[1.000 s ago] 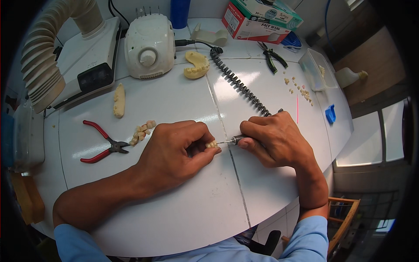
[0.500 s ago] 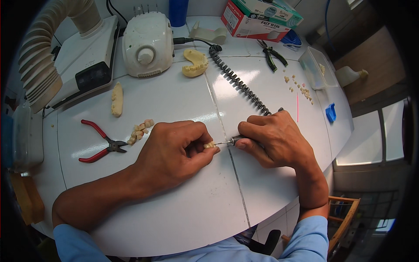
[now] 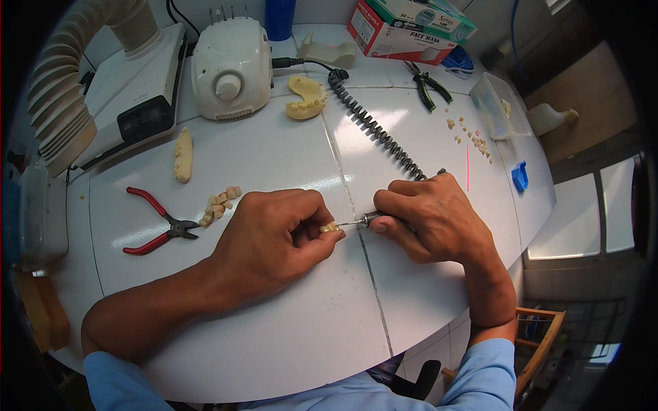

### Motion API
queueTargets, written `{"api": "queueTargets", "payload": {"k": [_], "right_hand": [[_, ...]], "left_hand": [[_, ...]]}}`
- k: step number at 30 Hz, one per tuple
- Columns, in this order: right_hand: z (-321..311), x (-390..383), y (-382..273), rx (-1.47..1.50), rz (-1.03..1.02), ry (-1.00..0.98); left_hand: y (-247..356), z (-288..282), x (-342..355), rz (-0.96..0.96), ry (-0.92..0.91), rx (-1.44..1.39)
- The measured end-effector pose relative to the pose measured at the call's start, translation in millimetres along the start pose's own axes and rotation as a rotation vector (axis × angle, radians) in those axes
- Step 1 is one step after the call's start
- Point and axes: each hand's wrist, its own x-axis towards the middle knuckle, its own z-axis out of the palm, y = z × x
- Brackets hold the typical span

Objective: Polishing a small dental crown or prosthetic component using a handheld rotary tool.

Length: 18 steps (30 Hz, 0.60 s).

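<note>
My left hand (image 3: 274, 240) rests on the white table and pinches a small cream tooth piece (image 3: 330, 227) between thumb and fingers. My right hand (image 3: 432, 216) grips a slim rotary handpiece (image 3: 367, 220) like a pen, and its thin metal bit touches the tooth piece. A black coiled cord (image 3: 373, 127) runs from the handpiece back toward the white motor unit (image 3: 229, 68).
Red-handled pliers (image 3: 154, 229) and a short row of cream teeth (image 3: 219, 204) lie left of my left hand. A cream jaw cast (image 3: 306, 96), a plaster strip (image 3: 182, 155), black pliers (image 3: 425, 85), a clear box (image 3: 500, 106), loose teeth (image 3: 473, 140) and a ribbed suction hose (image 3: 65, 103) lie farther back.
Both hands stay together at the same spot; the view has shifted only slightly. The bit remains on the tooth piece.
</note>
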Motion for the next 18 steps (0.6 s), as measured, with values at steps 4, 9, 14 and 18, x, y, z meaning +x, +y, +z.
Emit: {"api": "queueTargets", "payload": {"k": [4, 9, 14, 18], "right_hand": [[0.5, 0.2, -1.3, -0.008, 0.009, 0.005], [-1.3, 0.2, -3.0, -0.031, -0.003, -0.010], [-1.2, -0.4, -1.8, -0.011, -0.018, -0.003], [-3.7, -0.6, -2.5, -0.025, -0.018, -0.017]], "left_hand": [[-0.5, 0.1, 0.0, -0.007, -0.008, 0.000], [-1.2, 0.4, -0.3, -0.008, -0.010, 0.010], [-0.5, 0.5, -1.0, 0.002, -0.007, 0.013], [-1.6, 1.5, -0.9, 0.015, 0.003, 0.006]]}}
